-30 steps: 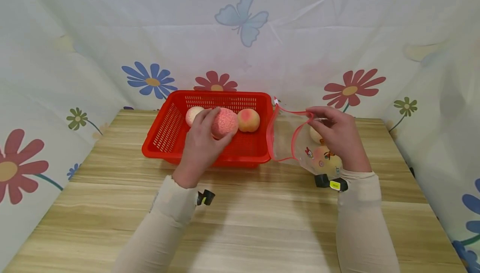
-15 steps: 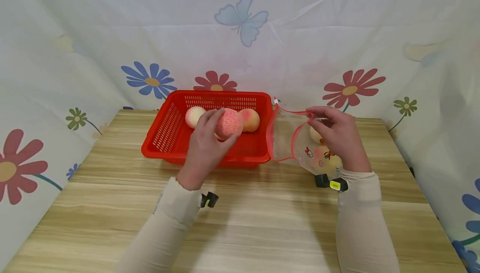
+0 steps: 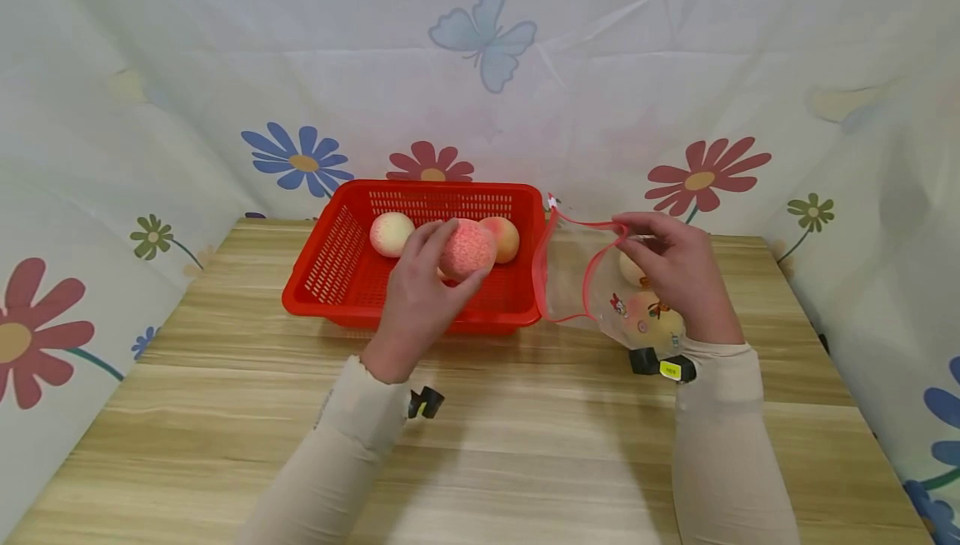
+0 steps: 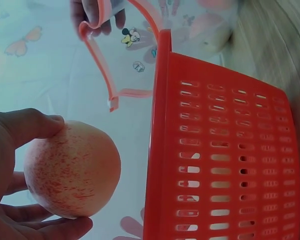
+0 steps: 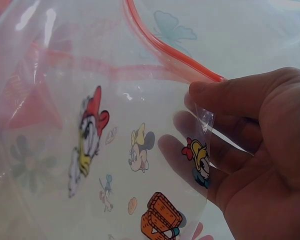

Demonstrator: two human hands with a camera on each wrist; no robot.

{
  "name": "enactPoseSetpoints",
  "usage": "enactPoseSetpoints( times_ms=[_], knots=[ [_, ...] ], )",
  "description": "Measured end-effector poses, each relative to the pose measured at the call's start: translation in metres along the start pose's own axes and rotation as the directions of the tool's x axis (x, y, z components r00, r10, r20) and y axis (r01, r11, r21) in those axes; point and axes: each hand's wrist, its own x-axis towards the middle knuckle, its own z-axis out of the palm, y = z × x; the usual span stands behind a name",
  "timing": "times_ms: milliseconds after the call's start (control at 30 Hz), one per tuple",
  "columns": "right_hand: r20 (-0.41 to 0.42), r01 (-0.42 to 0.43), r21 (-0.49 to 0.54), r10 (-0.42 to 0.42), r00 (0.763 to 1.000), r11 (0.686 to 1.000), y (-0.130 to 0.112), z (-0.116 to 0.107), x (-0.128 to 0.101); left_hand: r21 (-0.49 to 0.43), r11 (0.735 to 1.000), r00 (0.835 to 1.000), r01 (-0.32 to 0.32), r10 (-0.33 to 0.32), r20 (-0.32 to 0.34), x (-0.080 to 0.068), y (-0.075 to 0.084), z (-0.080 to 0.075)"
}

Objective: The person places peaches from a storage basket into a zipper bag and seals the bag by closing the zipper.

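Note:
My left hand (image 3: 422,291) grips a pink speckled peach (image 3: 468,250) over the red basket (image 3: 300,308). In the left wrist view the thumb and fingers curl round this peach (image 4: 74,169), above the basket's rim. Pinched at its edge by my right hand (image 3: 677,272) is a clear zip bag (image 3: 567,270) with red trim and cartoon prints. Its mouth gapes toward the basket. Through the film show two pale peaches, one of them blushed (image 3: 651,320). The right wrist view has the thumb pressing the bag's edge (image 5: 202,75), with fingers behind the film.
Inside the basket lie a pale peach (image 3: 392,234) at the left and a yellow-pink peach (image 3: 504,238) at the right, partly hidden. The basket stands on a wooden table (image 3: 480,462). A flower-printed curtain (image 3: 600,70) rises behind and at both sides.
My left hand has moved slightly right with the peach, which now overlaps more of the right-hand peach in the basket. The right hand and bag have stayed still.

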Motion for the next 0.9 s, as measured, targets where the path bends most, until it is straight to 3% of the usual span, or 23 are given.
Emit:
enactPoseSetpoints(
  times_ms=[900],
  knots=[
    [0.011,-0.007,-0.004,0.007,1.0,1.0,0.001,0.001,0.001,-0.049,0.993,0.994,-0.108,0.108,0.003,-0.008,0.009,0.022]
  ],
)
